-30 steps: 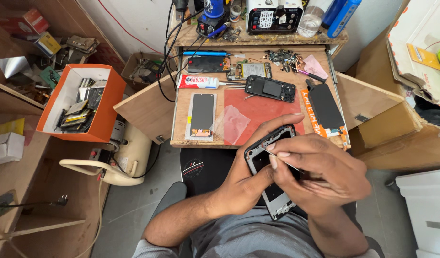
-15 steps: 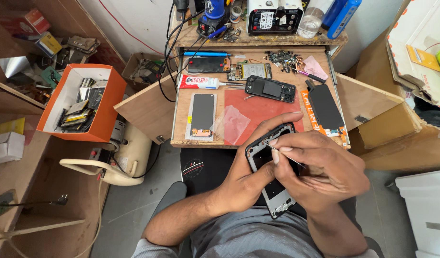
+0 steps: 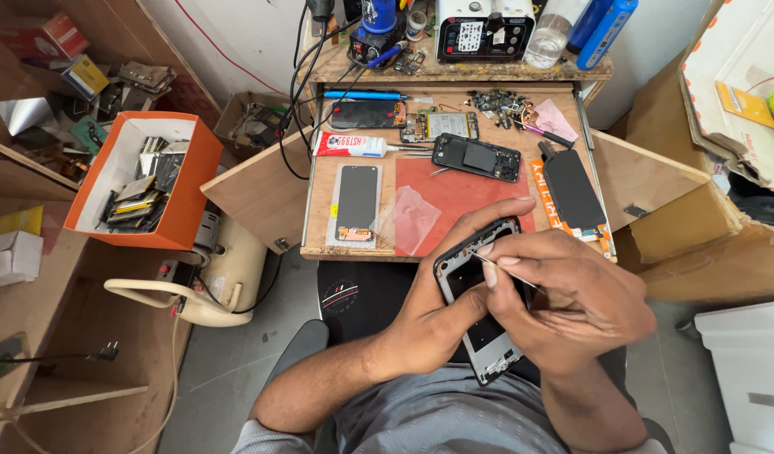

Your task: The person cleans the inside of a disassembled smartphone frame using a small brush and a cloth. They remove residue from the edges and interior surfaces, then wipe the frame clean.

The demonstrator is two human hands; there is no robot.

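My left hand (image 3: 442,294) grips an opened black phone frame (image 3: 473,290) from its left side, held over my lap below the workbench edge. My right hand (image 3: 572,303) pinches thin tweezers (image 3: 498,267), their tip touching the upper inside of the frame. The lower end of the frame (image 3: 496,360) sticks out grey beneath my right hand. Much of the phone's right side is hidden by my right hand.
On the wooden bench (image 3: 320,227) lie a red mat (image 3: 454,189), a screen panel (image 3: 357,202), another opened phone (image 3: 476,157), a dark screen (image 3: 573,192), a glue tube (image 3: 353,145) and small parts. An orange box (image 3: 194,193) of parts sits at left; cardboard boxes at right.
My right hand has shifted the tweezers slightly up and left inside the phone frame. My left hand keeps the same grip on the frame.
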